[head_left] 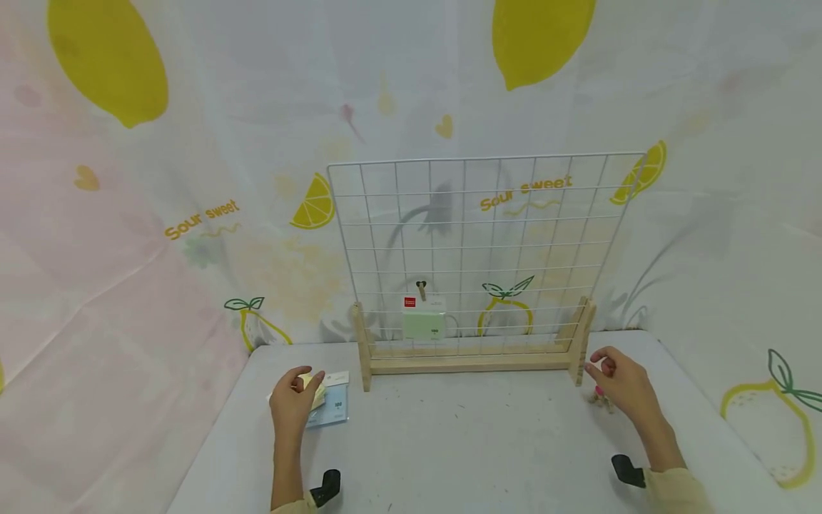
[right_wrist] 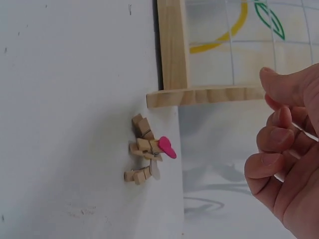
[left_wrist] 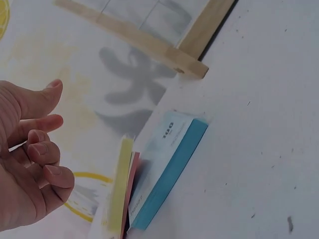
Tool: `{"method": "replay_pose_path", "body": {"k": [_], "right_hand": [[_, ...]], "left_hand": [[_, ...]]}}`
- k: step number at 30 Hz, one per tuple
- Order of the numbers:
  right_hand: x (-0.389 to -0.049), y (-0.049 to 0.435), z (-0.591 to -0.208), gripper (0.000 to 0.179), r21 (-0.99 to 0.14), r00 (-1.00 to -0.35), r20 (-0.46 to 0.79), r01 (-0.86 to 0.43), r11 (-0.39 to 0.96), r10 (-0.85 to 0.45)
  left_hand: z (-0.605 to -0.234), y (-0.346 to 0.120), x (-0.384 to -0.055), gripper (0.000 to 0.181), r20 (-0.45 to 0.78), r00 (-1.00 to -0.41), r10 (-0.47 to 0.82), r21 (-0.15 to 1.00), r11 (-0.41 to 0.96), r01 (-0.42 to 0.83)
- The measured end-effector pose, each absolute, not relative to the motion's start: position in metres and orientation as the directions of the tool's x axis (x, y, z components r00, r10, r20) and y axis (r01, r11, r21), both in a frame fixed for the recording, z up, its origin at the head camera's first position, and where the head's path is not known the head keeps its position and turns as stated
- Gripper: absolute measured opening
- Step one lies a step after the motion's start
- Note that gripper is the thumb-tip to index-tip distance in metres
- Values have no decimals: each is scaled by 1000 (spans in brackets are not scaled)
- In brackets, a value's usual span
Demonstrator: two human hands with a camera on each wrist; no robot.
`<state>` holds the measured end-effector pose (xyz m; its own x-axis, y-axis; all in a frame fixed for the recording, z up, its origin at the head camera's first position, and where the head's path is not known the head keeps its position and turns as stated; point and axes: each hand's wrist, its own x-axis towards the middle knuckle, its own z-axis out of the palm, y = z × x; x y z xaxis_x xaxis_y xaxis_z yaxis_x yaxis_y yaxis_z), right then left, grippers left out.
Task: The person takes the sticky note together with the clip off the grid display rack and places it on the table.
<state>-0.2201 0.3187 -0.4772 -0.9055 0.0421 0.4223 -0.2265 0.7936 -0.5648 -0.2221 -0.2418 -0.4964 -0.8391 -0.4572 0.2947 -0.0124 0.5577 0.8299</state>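
Observation:
My left hand [head_left: 295,403] hovers by a small pile of note pads, its fingers loosely curled around nothing. In the left wrist view, a wrapped blue pad [left_wrist: 172,172] lies beside a yellow pad [left_wrist: 119,186] and a thin red pad [left_wrist: 131,191]. My right hand [head_left: 624,384] is held above a cluster of small wooden clothespins [right_wrist: 142,175], also with bent fingers and nothing between them. A pink heart [right_wrist: 167,147] tops one clothespin. On the white wire grid [head_left: 478,248] hangs a green note pad [head_left: 424,325], with a clothespin [head_left: 422,290] at its top edge.
A wooden stand [head_left: 472,364] with two upright feet holds the grid at the back of the white table [head_left: 462,442]. Behind it hangs a lemon-print cloth [head_left: 270,107]. Black wrist mounts [head_left: 327,487] jut inward from both wrists.

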Motion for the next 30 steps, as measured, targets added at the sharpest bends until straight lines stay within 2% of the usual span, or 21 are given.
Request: {"method": "replay_pose_path", "body": {"k": [6, 12, 18, 30], "right_hand": [[-222, 309, -469, 22, -583, -914, 403, -210, 785, 55], [-224, 301, -464, 21, -575, -899, 435, -236, 783, 49], [-225, 292, -459, 28, -573, -909, 416, -252, 780, 12], [-233, 275, -456, 26, -553, -858, 514, -323, 768, 9]], "left_hand": [[-493, -232, -225, 28, 327, -837, -439, 835, 549, 37], [-489, -222, -227, 28, 353, -834, -423, 832, 551, 73], [-487, -209, -231, 30, 340, -848, -407, 844, 530, 84], [-483, -195, -238, 29, 371, -856, -361, 852, 500, 158]]}}
